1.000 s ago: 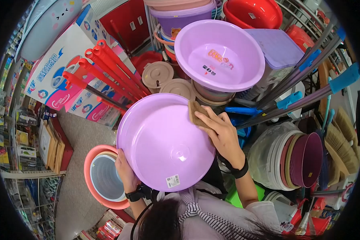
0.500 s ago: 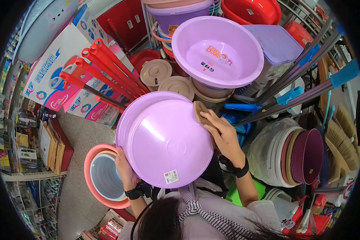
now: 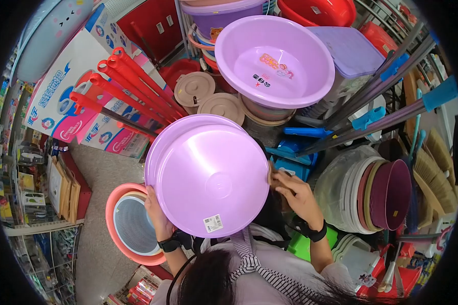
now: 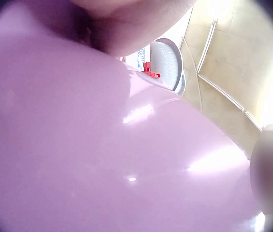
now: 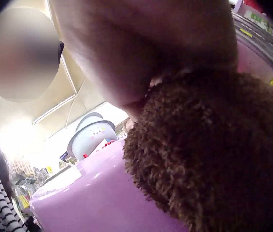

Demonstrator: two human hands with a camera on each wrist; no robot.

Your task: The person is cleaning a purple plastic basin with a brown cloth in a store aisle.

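Observation:
A light purple plastic basin (image 3: 208, 152) is held up in front of the person's chest, its underside with a white label (image 3: 212, 222) facing the head camera. The left hand (image 3: 158, 216) grips the basin's left edge; in the left wrist view the basin's glossy wall fills most of the picture below that hand. At the basin's right side, the right hand (image 3: 301, 195) holds a folded brown cloth (image 3: 272, 175) against the outer wall. Close up, the right wrist view shows this cloth's fluffy pile beside the basin, with most fingers hidden behind it.
Another purple basin (image 3: 310, 66) with a printed picture sits on a stack ahead. Red-handled poles (image 3: 132, 86) lean at the left, grey poles (image 3: 361, 117) at the right. Stacked buckets (image 3: 387, 198) stand right; a pink basin holding a basket (image 3: 114, 244) is on the floor.
The right hand with the cloth has moved down from the basin's upper right to its right side. The basin has tilted, showing more of its underside; the left hand keeps its grip.

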